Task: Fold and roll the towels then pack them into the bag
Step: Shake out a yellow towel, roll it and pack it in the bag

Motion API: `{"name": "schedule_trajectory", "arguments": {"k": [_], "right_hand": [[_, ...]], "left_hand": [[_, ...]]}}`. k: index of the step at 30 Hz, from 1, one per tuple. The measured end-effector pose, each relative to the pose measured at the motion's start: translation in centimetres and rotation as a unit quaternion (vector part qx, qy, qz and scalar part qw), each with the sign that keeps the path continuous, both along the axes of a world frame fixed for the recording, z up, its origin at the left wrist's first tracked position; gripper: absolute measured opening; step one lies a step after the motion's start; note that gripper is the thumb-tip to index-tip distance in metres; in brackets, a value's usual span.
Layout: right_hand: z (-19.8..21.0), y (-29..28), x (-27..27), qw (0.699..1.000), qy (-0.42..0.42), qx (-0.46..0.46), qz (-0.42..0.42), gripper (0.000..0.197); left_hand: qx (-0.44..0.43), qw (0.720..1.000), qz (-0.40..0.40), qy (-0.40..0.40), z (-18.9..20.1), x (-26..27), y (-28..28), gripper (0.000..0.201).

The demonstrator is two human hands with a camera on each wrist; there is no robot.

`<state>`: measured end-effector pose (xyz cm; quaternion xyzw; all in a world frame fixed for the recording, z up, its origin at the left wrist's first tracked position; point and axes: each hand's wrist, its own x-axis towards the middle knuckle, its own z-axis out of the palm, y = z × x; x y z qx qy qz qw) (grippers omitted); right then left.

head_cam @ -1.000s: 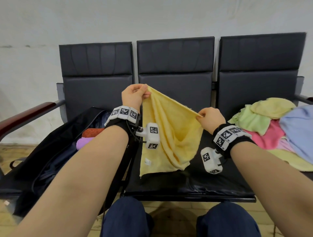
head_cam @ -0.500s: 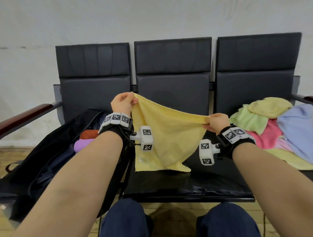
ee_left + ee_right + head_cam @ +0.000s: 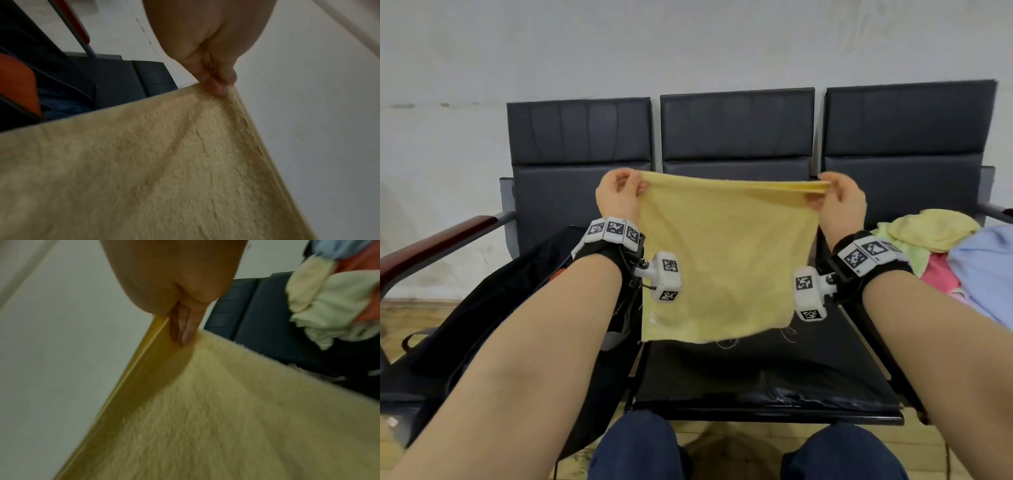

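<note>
Yellow terry cloth is now held stretched flat where a second ago it hung as a slack, creased drape: the yellow towel has been pulled taut along its top edge and raised, so that it hangs as a nearly square sheet over the middle seat of the bench, its lower hem just above the cushion. Outward of the left hand, on the left seat, the black bag lies open; an orange roll is seen inside it in the left wrist view, which suggests some towels have been packed already. The left hand is clamped on the towel's upper left corner, the fabric pinched between thumb and curled fingers. Between the two hands the top hem runs almost straight and level. The right hand is likewise pinched on the upper right corner, the fingertips pressed against the folded edge. Beyond the right hand, on the right seat, a loose pile of towels in green, yellow, pink and blue is left unfolded. By this spreading the towel has been squared up, so the first fold can probably be made next; most of the work is judged to remain.
</note>
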<state>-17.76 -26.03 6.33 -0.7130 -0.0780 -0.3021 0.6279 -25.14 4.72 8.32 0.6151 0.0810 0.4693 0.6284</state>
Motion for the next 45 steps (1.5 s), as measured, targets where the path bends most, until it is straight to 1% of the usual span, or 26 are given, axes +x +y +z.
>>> {"name": "schedule_trajectory", "arguments": {"k": [3, 5, 7, 10, 13, 15, 17, 19, 20, 22, 24, 25, 26, 27, 29, 30, 33, 35, 37, 38, 39, 40, 42, 43, 45], "right_hand": [[2.8, 0.7, -0.6, 0.998, -0.057, -0.022, -0.019, 0.026], [3.8, 0.6, -0.9, 0.996, -0.066, -0.035, -0.037, 0.022], [3.8, -0.2, -0.7, 0.995, -0.051, -0.064, -0.059, 0.02], [3.3, -1.0, -0.8, 0.995, -0.027, -0.084, -0.055, 0.017], [3.3, -1.2, -1.6, 0.998, 0.004, -0.053, -0.027, 0.013], [3.5, -1.3, -2.1, 1.0, 0.02, -0.018, -0.006, 0.019], [3.9, -1.6, -2.5, 1.0, 0.028, 0.007, 0.004, 0.019], [4.7, -1.9, -3.1, 0.999, 0.034, 0.024, 0.015, 0.021], [5.2, -2.1, -3.4, 0.999, 0.034, 0.03, 0.016, 0.022], [6.3, -2.3, -4.1, 0.999, 0.007, 0.035, 0.004, 0.019], [7.2, -2.2, -4.6, 0.997, -0.039, 0.049, -0.037, 0.016], [7.5, -2.2, -4.7, 0.995, -0.056, 0.054, -0.06, 0.017], [7.6, -2.1, -4.7, 0.994, -0.055, 0.044, -0.079, 0.019], [7.6, -1.9, -4.7, 0.995, -0.038, 0.009, -0.089, 0.02], [6.9, -1.8, -4.6, 0.992, 0.034, -0.083, -0.091, 0.017], [6.6, -1.8, -4.6, 0.988, 0.064, -0.104, -0.094, 0.017], [6.1, -2.2, -4.8, 0.985, 0.118, -0.084, -0.098, 0.025], [6.3, -2.1, -5.2, 0.981, 0.151, -0.073, -0.095, 0.023], [6.9, -1.7, -6.0, 0.979, 0.171, -0.068, -0.084, 0.015], [7.1, -1.4, -6.2, 0.979, 0.176, -0.064, -0.078, 0.012], [7.3, -1.1, -6.1, 0.98, 0.178, -0.055, -0.064, 0.015], [7.4, -0.7, -6.0, 0.981, 0.182, -0.046, -0.041, 0.017], [7.6, 0.3, -5.9, 0.981, 0.193, 0.0, 0.036, 0.015], [7.8, 1.0, -6.3, 0.977, 0.199, 0.018, 0.08, 0.013], [8.4, 2.6, -8.2, 0.967, 0.203, 0.029, 0.152, 0.006]], "left_hand": [[-0.036, 0.997, 0.025, -0.063, 2.7, -0.1, -0.2, 0.006], [-0.041, 0.996, 0.025, -0.075, 3.5, -0.2, -0.2, 0.002], [-0.021, 0.998, 0.024, -0.055, 3.5, -0.3, -0.2, 0.004], [0.017, 0.999, 0.034, -0.015, 3.2, -0.7, -0.3, 0.005], [0.024, 0.997, 0.065, 0.033, 3.2, -1.3, -0.2, 0.008], [0.031, 0.994, 0.079, 0.068, 3.7, -2.0, -0.3, 0.008], [0.021, 0.995, 0.074, 0.058, 4.5, -2.5, -0.5, 0.008], [0.016, 0.997, 0.072, 0.037, 5.2, -3.1, -0.8, 0.021], [0.015, 0.997, 0.068, 0.031, 5.6, -3.5, -0.9, 0.023], [0.021, 0.997, 0.06, 0.035, 6.3, -4.1, -1.1, 0.024], [0.033, 0.998, 0.045, 0.038, 7.1, -4.7, -1.3, 0.026], [0.041, 0.998, 0.04, 0.037, 7.5, -4.9, -1.3, 0.026], [0.045, 0.997, 0.04, 0.04, 7.7, -5.0, -1.4, 0.025], [0.046, 0.997, 0.046, 0.047, 7.7, -5.0, -1.6, 0.025], [0.05, 0.994, 0.059, 0.08, 7.1, -4.9, -1.5, 0.026], [0.061, 0.991, 0.065, 0.104, 6.6, -4.8, -1.4, 0.025], [0.099, 0.978, 0.08, 0.164, 5.5, -4.8, -1.5, 0.024], [0.12, 0.966, 0.093, 0.209, 5.4, -4.8, -1.7, 0.024], [0.136, 0.954, 0.094, 0.25, 5.7, -4.8, -2.0, 0.017], [0.144, 0.95, 0.091, 0.26, 6.0, -4.8, -2.3, 0.019], [0.156, 0.949, 0.083, 0.263, 6.3, -4.8, -2.7, 0.021], [0.169, 0.949, 0.07, 0.257, 6.7, -4.8, -3.3, 0.021], [0.182, 0.954, 0.036, 0.236, 7.2, -4.5, -4.8, 0.018], [0.177, 0.96, 0.009, 0.218, 7.4, -4.4, -5.7, 0.015], [0.159, 0.971, -0.039, 0.174, 7.8, -4.3, -7.4, 0.016]]}}
